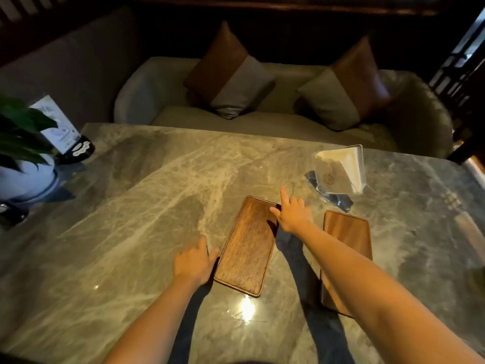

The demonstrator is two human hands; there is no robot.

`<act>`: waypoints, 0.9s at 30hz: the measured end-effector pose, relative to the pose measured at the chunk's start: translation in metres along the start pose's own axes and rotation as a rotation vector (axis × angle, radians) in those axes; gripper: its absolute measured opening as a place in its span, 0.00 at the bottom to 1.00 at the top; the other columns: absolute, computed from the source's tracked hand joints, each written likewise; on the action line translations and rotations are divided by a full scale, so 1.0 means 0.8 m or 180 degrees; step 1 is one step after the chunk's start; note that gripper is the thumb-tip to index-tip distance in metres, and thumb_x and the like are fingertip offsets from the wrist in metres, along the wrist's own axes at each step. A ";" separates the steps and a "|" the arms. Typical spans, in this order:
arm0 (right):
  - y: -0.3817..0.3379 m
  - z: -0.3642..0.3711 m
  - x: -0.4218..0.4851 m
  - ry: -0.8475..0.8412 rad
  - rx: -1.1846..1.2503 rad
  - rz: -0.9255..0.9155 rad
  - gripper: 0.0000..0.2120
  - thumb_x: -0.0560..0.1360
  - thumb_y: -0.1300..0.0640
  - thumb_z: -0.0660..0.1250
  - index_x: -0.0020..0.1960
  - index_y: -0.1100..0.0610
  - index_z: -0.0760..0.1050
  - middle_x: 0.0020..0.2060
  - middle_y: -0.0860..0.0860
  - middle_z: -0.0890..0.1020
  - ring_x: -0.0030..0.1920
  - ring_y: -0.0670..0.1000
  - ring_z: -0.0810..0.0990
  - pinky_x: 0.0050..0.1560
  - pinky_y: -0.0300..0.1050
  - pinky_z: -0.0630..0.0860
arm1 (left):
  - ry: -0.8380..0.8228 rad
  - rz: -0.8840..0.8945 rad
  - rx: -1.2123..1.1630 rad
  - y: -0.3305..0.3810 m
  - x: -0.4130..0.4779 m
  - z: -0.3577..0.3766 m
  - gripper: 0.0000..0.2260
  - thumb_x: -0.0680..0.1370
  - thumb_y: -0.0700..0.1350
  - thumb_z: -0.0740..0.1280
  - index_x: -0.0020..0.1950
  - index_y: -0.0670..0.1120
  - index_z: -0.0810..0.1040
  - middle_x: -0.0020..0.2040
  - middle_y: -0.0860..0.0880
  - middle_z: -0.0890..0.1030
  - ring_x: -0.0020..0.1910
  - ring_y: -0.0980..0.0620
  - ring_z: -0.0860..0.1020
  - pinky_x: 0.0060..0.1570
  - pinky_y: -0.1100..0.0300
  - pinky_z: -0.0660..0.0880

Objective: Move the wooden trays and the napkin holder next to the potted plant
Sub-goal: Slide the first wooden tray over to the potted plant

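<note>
Two flat wooden trays lie on the marble table [131, 206]. The nearer-centre tray [246, 245] lies tilted. My left hand [194, 264] touches its near-left edge with fingers apart. My right hand [292, 214] rests at its far-right corner, index finger stretched out, thumb on the rim. The second tray [349, 232] lies to the right, partly hidden under my right forearm. A clear napkin holder [338, 172] with white napkins stands behind it at the far right. The potted plant [23, 143], in a white pot, stands at the far left edge.
A card stand [65, 132] on a dark base stands just behind the plant. A dark small object [11, 214] sits in front of the pot. Beyond the table is a sofa [162, 85] with two cushions.
</note>
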State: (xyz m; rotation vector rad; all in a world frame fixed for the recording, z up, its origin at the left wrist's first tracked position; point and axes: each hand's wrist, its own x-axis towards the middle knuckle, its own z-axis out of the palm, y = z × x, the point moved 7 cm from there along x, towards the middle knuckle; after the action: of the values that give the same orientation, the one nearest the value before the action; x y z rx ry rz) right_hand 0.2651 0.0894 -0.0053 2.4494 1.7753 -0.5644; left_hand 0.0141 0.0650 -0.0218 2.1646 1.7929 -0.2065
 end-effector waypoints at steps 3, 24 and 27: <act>0.001 0.017 0.018 -0.0343 0.0307 0.0108 0.34 0.80 0.42 0.50 0.77 0.57 0.40 0.72 0.63 0.62 0.72 0.64 0.61 0.68 0.59 0.64 | -0.0239 -0.0122 0.0089 -0.001 -0.012 0.024 0.24 0.78 0.62 0.51 0.64 0.44 0.64 0.54 0.42 0.82 0.53 0.42 0.80 0.47 0.53 0.73; 0.016 0.063 0.072 -0.0699 0.0627 0.0256 0.25 0.78 0.46 0.59 0.66 0.63 0.65 0.62 0.63 0.75 0.62 0.64 0.74 0.60 0.55 0.72 | -0.0911 -0.0431 -0.0444 0.018 -0.030 0.071 0.42 0.63 0.64 0.73 0.69 0.47 0.59 0.57 0.44 0.80 0.55 0.43 0.79 0.50 0.51 0.77; 0.014 0.063 0.069 -0.0604 0.0693 0.0294 0.24 0.78 0.46 0.61 0.65 0.63 0.65 0.62 0.64 0.75 0.62 0.64 0.74 0.59 0.55 0.74 | -0.0927 -0.0519 -0.0667 0.017 -0.029 0.075 0.42 0.63 0.62 0.75 0.68 0.47 0.59 0.58 0.44 0.80 0.56 0.43 0.79 0.52 0.50 0.77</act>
State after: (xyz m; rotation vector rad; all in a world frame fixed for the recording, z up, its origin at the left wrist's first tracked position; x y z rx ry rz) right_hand 0.2777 0.1225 -0.0724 2.4971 1.5951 -0.9922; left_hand 0.0283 0.0212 -0.0688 1.7473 1.7369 -0.3369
